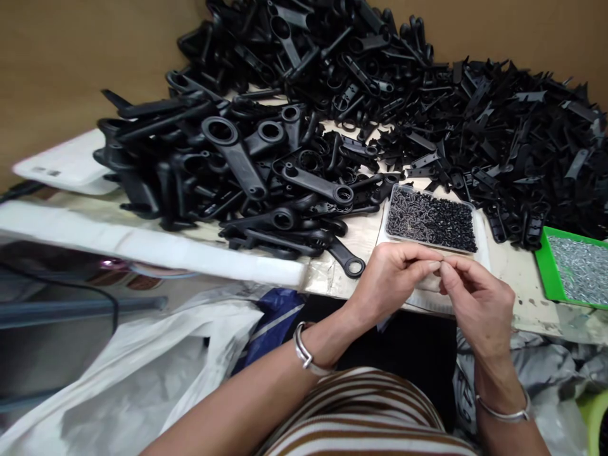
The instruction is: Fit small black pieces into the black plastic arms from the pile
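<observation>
My left hand (392, 278) and my right hand (477, 301) meet fingertip to fingertip at the table's front edge. Thumb and forefinger are pinched together on both hands. Whatever lies between the fingertips is too small or too hidden to make out. Just beyond my hands sits a clear plastic box (390, 235) filled with small dark screws (432, 218). To the left of my left hand, a black plastic arm with a ring end (346, 258) rests at the near side of a heap of similar black arms (237, 158).
Smaller black plastic parts (494, 126) are piled at the back right. A green tray (548, 272) of silvery small pieces (582, 269) stands at the right. White foam (142, 244) lines the table's left edge. A white plastic bag (142, 373) hangs below at the left.
</observation>
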A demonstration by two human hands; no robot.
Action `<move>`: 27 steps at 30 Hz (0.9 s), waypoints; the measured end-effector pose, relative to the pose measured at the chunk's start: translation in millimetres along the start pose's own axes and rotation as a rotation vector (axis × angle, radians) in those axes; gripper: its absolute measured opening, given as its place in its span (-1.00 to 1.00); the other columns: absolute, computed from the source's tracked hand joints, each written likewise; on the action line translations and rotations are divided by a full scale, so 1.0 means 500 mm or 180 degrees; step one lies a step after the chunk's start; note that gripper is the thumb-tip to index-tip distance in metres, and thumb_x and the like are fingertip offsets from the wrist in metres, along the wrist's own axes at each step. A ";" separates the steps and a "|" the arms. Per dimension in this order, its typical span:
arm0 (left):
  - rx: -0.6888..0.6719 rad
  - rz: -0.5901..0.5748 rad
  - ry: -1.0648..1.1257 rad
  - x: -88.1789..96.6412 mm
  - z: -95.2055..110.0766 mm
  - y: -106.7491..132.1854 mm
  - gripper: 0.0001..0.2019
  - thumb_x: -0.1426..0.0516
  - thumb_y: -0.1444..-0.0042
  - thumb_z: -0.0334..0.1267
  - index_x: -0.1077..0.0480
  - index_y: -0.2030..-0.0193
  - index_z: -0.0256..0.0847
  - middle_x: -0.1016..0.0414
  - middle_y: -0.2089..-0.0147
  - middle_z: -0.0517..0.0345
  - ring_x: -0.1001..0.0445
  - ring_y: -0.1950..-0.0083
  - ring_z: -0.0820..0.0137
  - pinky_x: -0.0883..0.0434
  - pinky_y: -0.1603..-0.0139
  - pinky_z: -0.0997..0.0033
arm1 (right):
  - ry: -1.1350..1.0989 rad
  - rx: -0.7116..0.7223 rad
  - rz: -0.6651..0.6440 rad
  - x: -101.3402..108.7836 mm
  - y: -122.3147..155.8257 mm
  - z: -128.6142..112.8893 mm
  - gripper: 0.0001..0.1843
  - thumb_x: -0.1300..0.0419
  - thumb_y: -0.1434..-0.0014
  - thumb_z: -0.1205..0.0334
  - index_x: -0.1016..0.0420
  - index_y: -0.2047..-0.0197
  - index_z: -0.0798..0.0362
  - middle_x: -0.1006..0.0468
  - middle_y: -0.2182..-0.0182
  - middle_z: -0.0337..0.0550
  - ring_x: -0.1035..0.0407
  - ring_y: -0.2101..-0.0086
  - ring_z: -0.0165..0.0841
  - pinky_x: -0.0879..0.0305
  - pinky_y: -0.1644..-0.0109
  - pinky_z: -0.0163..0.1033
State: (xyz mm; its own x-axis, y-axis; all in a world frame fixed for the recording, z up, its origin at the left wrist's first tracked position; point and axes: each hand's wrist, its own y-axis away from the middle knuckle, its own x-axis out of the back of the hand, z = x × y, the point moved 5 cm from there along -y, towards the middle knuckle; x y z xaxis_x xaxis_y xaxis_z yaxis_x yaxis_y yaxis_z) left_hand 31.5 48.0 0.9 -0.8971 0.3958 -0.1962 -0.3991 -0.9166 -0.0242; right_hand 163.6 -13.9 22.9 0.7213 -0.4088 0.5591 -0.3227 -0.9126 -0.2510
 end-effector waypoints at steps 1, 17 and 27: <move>-0.0006 -0.0007 -0.0014 0.000 -0.001 0.001 -0.93 -0.26 -0.05 -0.43 -0.61 0.34 -0.26 -0.67 0.29 0.11 -0.61 0.25 0.37 -0.52 0.18 0.50 | 0.0035 0.0047 0.0060 0.000 -0.001 0.000 -0.86 -0.25 -0.17 0.17 -0.59 0.29 0.03 -0.60 0.48 -0.24 -0.42 0.53 -0.43 -0.42 0.38 -0.30; -0.1249 -0.0654 -0.4173 0.056 0.021 0.058 -0.77 0.03 -0.27 -0.56 -0.40 0.11 -0.28 -0.59 0.20 0.06 -0.51 0.14 0.30 -0.24 0.05 0.20 | 0.0939 0.0881 -0.0505 -0.002 0.002 0.018 -0.89 -0.21 -0.18 0.28 -0.53 0.38 0.06 -0.59 0.52 -0.26 -0.40 0.58 -0.48 -0.33 0.44 -0.39; -0.1325 -0.0519 -0.3709 0.031 -0.007 0.075 -0.83 -0.10 -0.23 -0.49 -0.36 0.08 -0.23 -0.54 0.22 0.13 -0.48 0.21 0.32 -0.36 0.16 0.33 | 0.1565 0.1576 -0.0686 -0.014 0.014 -0.009 -0.89 -0.16 -0.24 0.35 -0.47 0.34 0.07 -0.62 0.45 -0.20 -0.49 0.47 -0.43 -0.33 0.32 -0.35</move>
State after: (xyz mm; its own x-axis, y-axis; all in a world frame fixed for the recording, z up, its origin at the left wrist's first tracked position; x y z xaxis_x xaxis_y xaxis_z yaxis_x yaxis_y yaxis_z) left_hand 3.2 19.7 -6.7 -0.5616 0.1260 0.8178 -0.6218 -0.7163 -0.3166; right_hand 153.7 -17.5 20.7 0.3413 -0.2793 0.8975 0.1943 -0.9132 -0.3581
